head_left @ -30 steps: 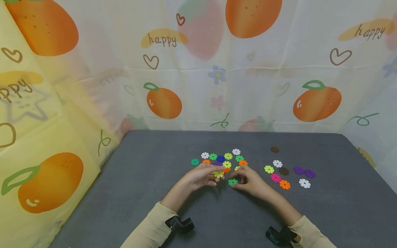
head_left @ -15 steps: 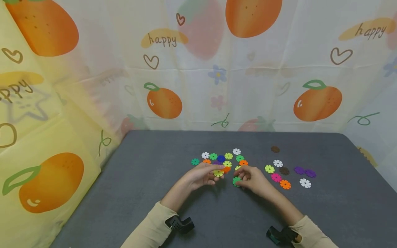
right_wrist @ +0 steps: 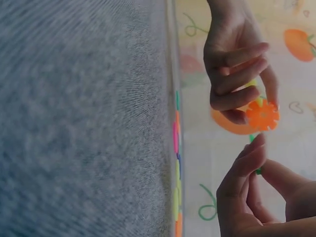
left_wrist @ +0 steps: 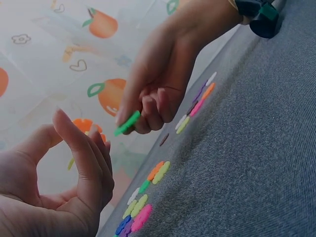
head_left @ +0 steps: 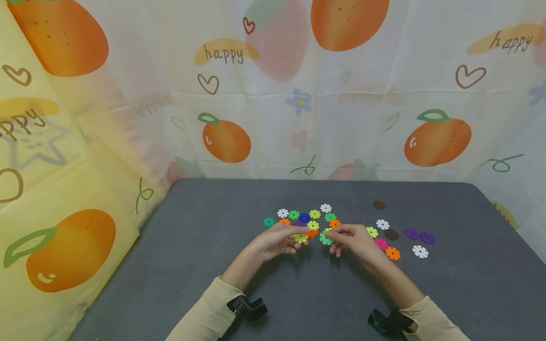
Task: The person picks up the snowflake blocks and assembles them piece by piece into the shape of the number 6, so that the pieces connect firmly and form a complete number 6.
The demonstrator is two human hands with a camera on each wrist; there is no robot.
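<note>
Between thumb and fingers, my left hand [head_left: 277, 242] holds an orange notched plastic disc [right_wrist: 262, 115] together with a yellow one [head_left: 300, 238]. The two look joined at an angle, though fingers cover part of them. Just to the right, my right hand [head_left: 356, 242] pinches a green notched disc [head_left: 325, 238] by its edge. In the left wrist view this green disc [left_wrist: 127, 123] is seen nearly edge-on, raised above the table. A small gap separates it from the orange disc in the head view.
Behind the hands lies a group of loose discs, including a blue one [head_left: 304, 218] and a white one [head_left: 326, 208]. More discs, such as an orange one [head_left: 393, 253] and a purple one [head_left: 427, 238], lie right on the grey table [head_left: 204, 208]. A printed curtain [head_left: 273, 118] hangs behind.
My right hand has raised the green disc slightly and turned it, its fingers shifting grip on the edge. My left hand and its orange and yellow discs stay almost still.
</note>
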